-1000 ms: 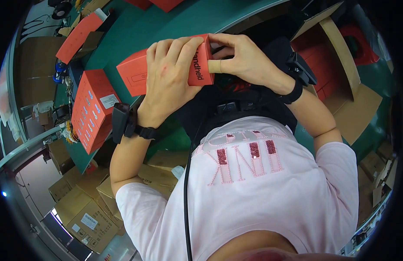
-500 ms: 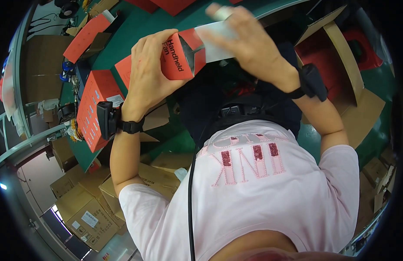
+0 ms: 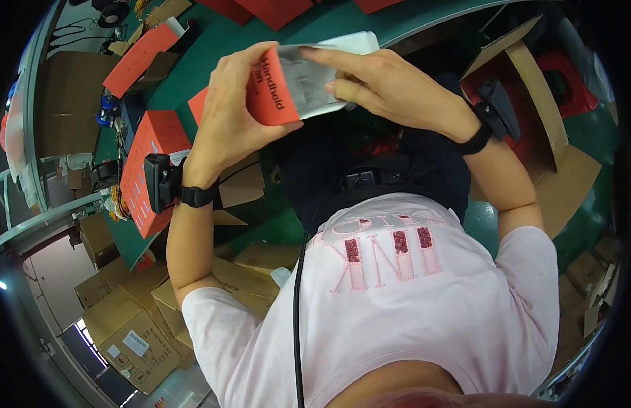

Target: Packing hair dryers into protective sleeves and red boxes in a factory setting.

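Observation:
A small orange-red cardboard box [image 3: 269,88] with dark lettering lies in my left hand [image 3: 227,109], whose thumb and fingers wrap round its sides. Its open end is toward the right, showing a greyish inside [image 3: 303,81]; what lies in there is blurred. A white flap [image 3: 361,43] stands out beyond that end. My right hand [image 3: 380,85] is at the opening, index finger stretched to the box's upper edge and thumb apart from it, lower down. The other right fingers are partly hidden.
A larger orange-red carton [image 3: 146,170] stands on the green table [image 3: 200,51] to the left, with another orange-red box [image 3: 142,58] farther back. An open brown carton [image 3: 540,102] is at right. Several brown cartons [image 3: 128,340] stand at lower left.
My right hand has come down and left from the white flap to the box's mouth, with its index finger now at the edge. Red side flaps seen before no longer show. My left hand keeps its hold.

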`<action>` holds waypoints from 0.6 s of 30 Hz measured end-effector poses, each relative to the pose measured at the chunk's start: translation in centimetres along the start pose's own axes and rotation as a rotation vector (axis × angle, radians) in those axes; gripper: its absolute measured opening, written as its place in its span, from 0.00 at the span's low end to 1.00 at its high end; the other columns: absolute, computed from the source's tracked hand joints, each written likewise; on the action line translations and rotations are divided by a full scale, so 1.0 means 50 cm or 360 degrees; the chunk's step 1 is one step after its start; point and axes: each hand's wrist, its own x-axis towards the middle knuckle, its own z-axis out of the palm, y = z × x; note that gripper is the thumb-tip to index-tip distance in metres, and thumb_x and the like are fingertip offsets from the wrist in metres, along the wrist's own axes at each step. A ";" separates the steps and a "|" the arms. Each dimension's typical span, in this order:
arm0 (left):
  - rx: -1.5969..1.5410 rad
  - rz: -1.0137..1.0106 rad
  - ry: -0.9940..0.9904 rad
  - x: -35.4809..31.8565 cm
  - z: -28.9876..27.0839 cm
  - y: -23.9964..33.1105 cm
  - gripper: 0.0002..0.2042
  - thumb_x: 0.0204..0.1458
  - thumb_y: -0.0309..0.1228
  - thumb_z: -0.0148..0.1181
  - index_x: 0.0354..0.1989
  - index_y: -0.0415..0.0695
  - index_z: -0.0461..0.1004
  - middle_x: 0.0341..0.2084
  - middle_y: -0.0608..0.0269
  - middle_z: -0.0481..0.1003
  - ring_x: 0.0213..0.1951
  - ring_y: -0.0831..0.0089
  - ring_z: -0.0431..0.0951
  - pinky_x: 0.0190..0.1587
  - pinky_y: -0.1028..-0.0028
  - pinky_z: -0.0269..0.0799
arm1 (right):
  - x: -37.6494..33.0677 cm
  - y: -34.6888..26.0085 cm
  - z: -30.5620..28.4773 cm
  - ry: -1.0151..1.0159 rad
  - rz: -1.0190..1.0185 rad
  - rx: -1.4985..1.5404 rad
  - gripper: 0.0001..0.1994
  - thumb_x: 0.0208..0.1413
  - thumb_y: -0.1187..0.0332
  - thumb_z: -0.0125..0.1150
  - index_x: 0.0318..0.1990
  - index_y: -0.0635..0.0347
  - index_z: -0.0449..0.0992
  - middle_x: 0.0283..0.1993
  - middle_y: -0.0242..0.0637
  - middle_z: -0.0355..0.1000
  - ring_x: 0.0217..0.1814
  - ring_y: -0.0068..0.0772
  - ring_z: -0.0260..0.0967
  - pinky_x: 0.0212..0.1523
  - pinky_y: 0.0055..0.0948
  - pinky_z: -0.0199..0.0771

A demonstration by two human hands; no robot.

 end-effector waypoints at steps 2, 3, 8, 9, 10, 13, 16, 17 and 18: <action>0.0052 0.0010 -0.0137 0.009 -0.002 0.018 0.45 0.30 0.33 0.81 0.63 0.44 0.65 0.52 0.56 0.72 0.54 0.55 0.70 0.60 0.60 0.64 | 0.028 0.020 0.013 0.0059 -0.0120 0.0008 0.24 0.60 0.67 0.63 0.64 0.59 0.70 0.26 0.47 0.74 0.24 0.42 0.70 0.32 0.37 0.71; 0.0053 0.0006 -0.0122 0.010 -0.001 0.016 0.45 0.30 0.33 0.81 0.63 0.44 0.65 0.52 0.56 0.72 0.54 0.55 0.70 0.60 0.60 0.64 | 0.038 0.030 0.013 0.0029 -0.0018 0.0032 0.21 0.59 0.67 0.63 0.60 0.60 0.73 0.25 0.46 0.74 0.24 0.40 0.70 0.31 0.36 0.70; 0.0035 -0.0087 -0.0149 0.019 0.001 -0.018 0.46 0.32 0.35 0.80 0.64 0.42 0.64 0.55 0.54 0.71 0.57 0.53 0.69 0.63 0.60 0.63 | 0.103 0.082 0.024 0.0154 -0.0154 -0.0013 0.09 0.57 0.68 0.65 0.41 0.64 0.78 0.23 0.40 0.73 0.23 0.31 0.71 0.29 0.28 0.70; 0.0036 -0.0087 -0.0112 0.019 -0.001 -0.030 0.46 0.32 0.35 0.80 0.64 0.42 0.64 0.55 0.54 0.71 0.57 0.53 0.69 0.63 0.60 0.63 | 0.106 0.101 0.024 0.0237 -0.0222 -0.0061 0.08 0.58 0.68 0.64 0.41 0.63 0.79 0.24 0.39 0.73 0.23 0.28 0.70 0.29 0.27 0.70; 0.0090 -0.0118 -0.0122 0.013 -0.013 -0.045 0.46 0.32 0.36 0.81 0.64 0.41 0.64 0.56 0.53 0.71 0.58 0.53 0.69 0.64 0.60 0.63 | 0.110 0.115 0.014 0.0315 -0.0304 -0.0098 0.08 0.59 0.69 0.64 0.42 0.62 0.79 0.24 0.38 0.73 0.23 0.26 0.69 0.29 0.25 0.70; 0.0150 -0.0277 -0.0165 -0.013 -0.044 -0.089 0.49 0.32 0.40 0.81 0.66 0.40 0.62 0.58 0.51 0.70 0.60 0.52 0.67 0.66 0.60 0.62 | 0.101 0.132 -0.047 0.0243 0.0142 -0.0057 0.08 0.63 0.71 0.60 0.46 0.63 0.79 0.30 0.34 0.77 0.30 0.22 0.72 0.33 0.23 0.71; 0.0148 -0.0188 -0.0163 -0.027 -0.012 -0.130 0.50 0.35 0.45 0.80 0.68 0.40 0.61 0.60 0.49 0.69 0.63 0.52 0.65 0.68 0.57 0.59 | 0.096 0.171 -0.040 0.0398 -0.0020 -0.0356 0.13 0.63 0.73 0.58 0.54 0.62 0.78 0.42 0.38 0.78 0.37 0.25 0.73 0.42 0.24 0.74; 0.0298 -0.0113 -0.0045 -0.028 0.000 -0.124 0.49 0.38 0.47 0.78 0.69 0.40 0.61 0.61 0.49 0.68 0.64 0.52 0.64 0.68 0.55 0.57 | 0.099 0.145 -0.033 0.0518 -0.0047 -0.0387 0.14 0.63 0.73 0.58 0.55 0.62 0.78 0.46 0.39 0.77 0.41 0.26 0.75 0.44 0.25 0.74; 0.0448 -0.0040 0.0073 -0.027 0.013 -0.117 0.48 0.40 0.50 0.76 0.70 0.40 0.61 0.62 0.49 0.67 0.65 0.51 0.63 0.69 0.52 0.55 | 0.107 0.119 -0.035 0.0534 0.0022 -0.0275 0.13 0.62 0.70 0.60 0.52 0.61 0.80 0.49 0.39 0.75 0.47 0.33 0.76 0.48 0.28 0.75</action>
